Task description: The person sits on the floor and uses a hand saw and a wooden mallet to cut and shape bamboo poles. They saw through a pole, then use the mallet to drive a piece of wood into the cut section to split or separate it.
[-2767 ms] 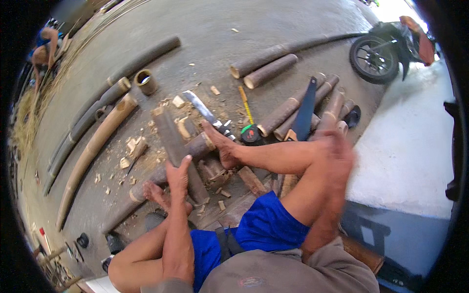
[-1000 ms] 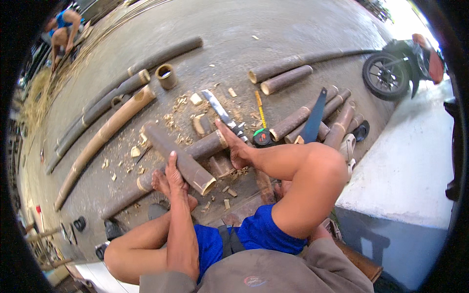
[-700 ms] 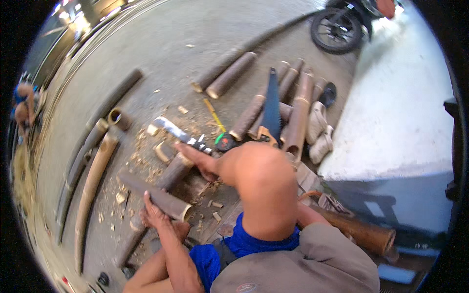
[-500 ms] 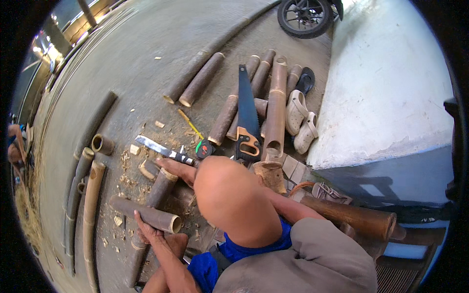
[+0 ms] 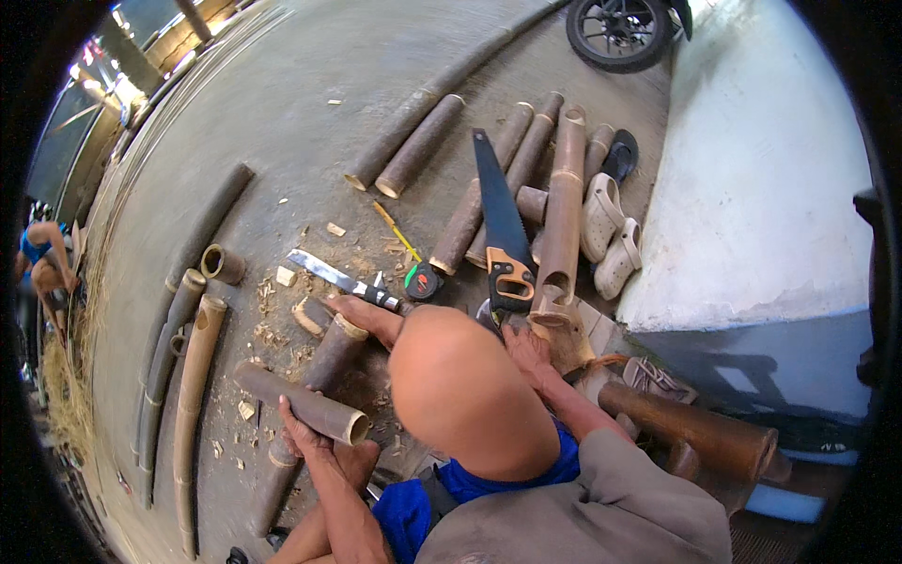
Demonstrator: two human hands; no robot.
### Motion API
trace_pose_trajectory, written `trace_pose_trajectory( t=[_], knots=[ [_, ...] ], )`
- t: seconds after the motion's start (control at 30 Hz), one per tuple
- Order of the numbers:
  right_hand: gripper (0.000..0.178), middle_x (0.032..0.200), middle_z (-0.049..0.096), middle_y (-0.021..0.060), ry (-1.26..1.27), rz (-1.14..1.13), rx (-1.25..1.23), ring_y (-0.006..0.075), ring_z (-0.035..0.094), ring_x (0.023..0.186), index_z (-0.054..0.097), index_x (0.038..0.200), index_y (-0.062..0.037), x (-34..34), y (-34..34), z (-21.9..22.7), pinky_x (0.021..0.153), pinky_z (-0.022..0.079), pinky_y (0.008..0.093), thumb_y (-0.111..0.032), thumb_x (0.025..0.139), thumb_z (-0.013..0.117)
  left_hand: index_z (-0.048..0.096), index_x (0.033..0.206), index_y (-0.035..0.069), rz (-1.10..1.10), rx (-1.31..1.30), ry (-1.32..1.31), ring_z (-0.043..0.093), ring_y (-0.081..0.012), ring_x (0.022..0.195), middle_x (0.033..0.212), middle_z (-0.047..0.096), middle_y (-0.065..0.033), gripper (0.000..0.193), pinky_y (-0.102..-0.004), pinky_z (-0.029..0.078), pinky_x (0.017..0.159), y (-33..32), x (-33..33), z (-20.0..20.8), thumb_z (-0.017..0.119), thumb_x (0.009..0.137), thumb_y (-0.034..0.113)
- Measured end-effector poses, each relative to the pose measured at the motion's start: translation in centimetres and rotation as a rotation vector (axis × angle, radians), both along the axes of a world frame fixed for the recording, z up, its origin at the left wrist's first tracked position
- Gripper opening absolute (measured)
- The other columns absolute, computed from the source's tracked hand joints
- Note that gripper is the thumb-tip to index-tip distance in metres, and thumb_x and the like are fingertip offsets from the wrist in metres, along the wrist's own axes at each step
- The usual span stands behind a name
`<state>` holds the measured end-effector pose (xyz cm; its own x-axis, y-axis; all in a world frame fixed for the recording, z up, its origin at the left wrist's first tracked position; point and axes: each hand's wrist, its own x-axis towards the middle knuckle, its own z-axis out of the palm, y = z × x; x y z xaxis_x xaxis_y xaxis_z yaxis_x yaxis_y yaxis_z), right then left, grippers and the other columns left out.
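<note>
My left hand [image 5: 303, 434] grips a short dark bamboo tube [image 5: 305, 402] from its near side; the tube lies tilted across a longer bamboo pole [image 5: 335, 362] on the floor. My right hand [image 5: 528, 350] is beyond my raised knee, just below the wooden handle of a hand saw [image 5: 507, 230]. Its fingers look stretched out and seem apart from the handle; nothing shows in them. Beside it stands a pale cut bamboo block [image 5: 567, 344]. A broad knife [image 5: 343, 279] and a tape measure [image 5: 424, 280] with a yellow blade lie past my foot.
Several bamboo poles [image 5: 199, 376] lie at the left, near a short bamboo ring [image 5: 223, 264]. More tubes [image 5: 489, 221] rest by beige clogs [image 5: 611, 235] along the white wall [image 5: 761, 188]. Wood chips litter the floor. A motorcycle wheel [image 5: 620, 33] stands far off; another person [image 5: 49, 263] is at far left.
My right hand has come into sight from behind my knee, reaching toward the saw handle. The left hand still holds the tube. The whole view has shifted, so everything appears farther right.
</note>
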<state>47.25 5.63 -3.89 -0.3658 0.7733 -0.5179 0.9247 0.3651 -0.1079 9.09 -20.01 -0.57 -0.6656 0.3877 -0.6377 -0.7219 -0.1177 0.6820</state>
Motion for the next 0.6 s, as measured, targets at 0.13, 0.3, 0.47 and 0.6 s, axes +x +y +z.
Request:
trace_pose_trajectory(
  t=[0.13,0.3,0.47,0.6],
  knots=[
    [0.061,0.114,0.061,0.0253,0.122,-0.086,0.01,0.0446,0.065,0.106,0.047,0.135,-0.0125,0.8,-0.5,1.3,0.083,0.054,0.0562,-0.026,0.082,0.074,0.06,0.12,0.0,-0.001,-0.047,0.001,0.068,-0.0292,0.089,0.102,0.069,-0.0145,0.064,-0.0435,0.058,0.081,-0.3,0.1,0.1,0.059,0.095,0.058],
    [0.044,0.112,0.061,0.0226,0.195,0.029,0.22,0.0397,0.068,0.1,0.054,0.13,-0.0056,-0.3,-1.8,1.5,0.077,0.058,0.0523,-0.021,0.09,0.064,0.06,0.121,0.0,-0.009,0.0,-0.045,0.067,-0.0304,0.091,0.104,0.069,-0.016,0.064,-0.0444,0.057,0.083,-0.7,-0.5,-0.6,0.059,0.094,0.059],
    [0.041,0.105,0.062,0.0191,0.318,0.166,0.034,0.038,0.064,0.103,0.059,0.119,-0.0029,-3.9,-2.2,1.5,0.077,0.057,0.0496,-0.03,0.09,0.066,0.059,0.122,0.0,-0.005,-0.002,-0.081,0.067,-0.0314,0.093,0.106,0.068,-0.0169,0.066,-0.0447,0.056,0.085,-2.1,-0.4,-1.1,0.059,0.094,0.059],
    [0.047,0.109,0.062,0.0197,0.314,0.25,0.08,0.0382,0.063,0.104,0.057,0.121,-0.001,-5.4,-1.5,1.2,0.074,0.057,0.0504,-0.034,0.089,0.068,0.059,0.123,0.0,0.008,-0.046,-0.096,0.067,-0.032,0.094,0.106,0.068,-0.0174,0.066,-0.045,0.056,0.086,-1.8,-0.3,-1.4,0.06,0.094,0.059]
  ],
)
